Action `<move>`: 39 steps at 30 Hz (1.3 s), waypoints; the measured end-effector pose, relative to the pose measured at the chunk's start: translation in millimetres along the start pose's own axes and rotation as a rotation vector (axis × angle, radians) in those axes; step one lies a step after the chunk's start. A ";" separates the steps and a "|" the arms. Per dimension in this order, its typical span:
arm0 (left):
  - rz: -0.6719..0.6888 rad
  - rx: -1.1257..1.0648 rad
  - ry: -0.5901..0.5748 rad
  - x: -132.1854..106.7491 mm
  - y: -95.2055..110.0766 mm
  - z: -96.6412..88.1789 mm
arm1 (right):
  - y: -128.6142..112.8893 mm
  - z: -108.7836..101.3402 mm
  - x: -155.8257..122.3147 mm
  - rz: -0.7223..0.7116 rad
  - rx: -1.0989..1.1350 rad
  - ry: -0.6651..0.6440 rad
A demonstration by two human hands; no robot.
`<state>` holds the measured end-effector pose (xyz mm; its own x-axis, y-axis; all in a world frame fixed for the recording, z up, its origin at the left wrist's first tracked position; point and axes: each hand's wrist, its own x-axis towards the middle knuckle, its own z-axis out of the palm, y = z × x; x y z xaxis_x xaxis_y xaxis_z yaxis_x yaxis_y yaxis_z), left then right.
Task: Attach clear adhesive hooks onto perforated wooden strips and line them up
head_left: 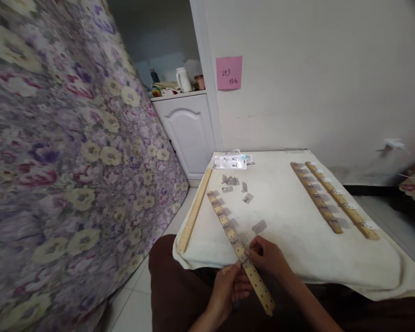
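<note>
A long wooden strip with rows of holes (259, 286) slants from the table out over my lap. My left hand (226, 288) grips it from below and the left, its fingers curled under the strip. My right hand (268, 258) is closed in a pinch at the strip's right edge; what its fingertips hold is too small to make out. Small metal pieces with clear plastic tabs sit along the strip's upper part. One loose tabbed piece (259, 227) lies just beyond my right hand. Several others (231, 180) are scattered farther back.
A bare holed wooden strip (195, 210) lies along the table's left edge. Two strips fitted with tabbed pieces, one inner (314, 196) and one outer (342, 199), lie at the right. Clear packaging (229, 162) rests at the back. A floral curtain (72, 161) hangs at the left.
</note>
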<state>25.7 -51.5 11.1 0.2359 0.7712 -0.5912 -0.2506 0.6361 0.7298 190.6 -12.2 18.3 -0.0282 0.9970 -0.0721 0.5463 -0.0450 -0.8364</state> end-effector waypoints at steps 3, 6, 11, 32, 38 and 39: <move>-0.005 -0.004 -0.001 -0.4 0.6 0.0 | -3.5 1.2 -0.7 0.005 -0.059 0.025; -0.004 0.000 0.000 -0.8 1.3 0.3 | -5.5 1.4 -1.1 0.020 -0.075 0.028; 0.003 0.005 0.005 -1.7 1.4 1.3 | -8.3 -0.4 -0.9 0.052 -0.070 0.010; -0.005 -0.018 0.014 1.9 -2.7 -0.8 | 3.6 6.4 1.2 0.000 -0.072 0.025; 0.001 -0.023 0.006 1.7 -3.6 -1.3 | 1.6 3.2 0.0 -0.008 -0.033 0.019; 0.000 -0.024 0.006 1.7 -3.9 -1.2 | 0.7 2.3 -0.5 -0.007 -0.022 0.016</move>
<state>25.9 -52.7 6.9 0.2301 0.7714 -0.5932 -0.2728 0.6363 0.7216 189.1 -12.9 16.5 -0.0182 0.9982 -0.0574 0.5645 -0.0371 -0.8246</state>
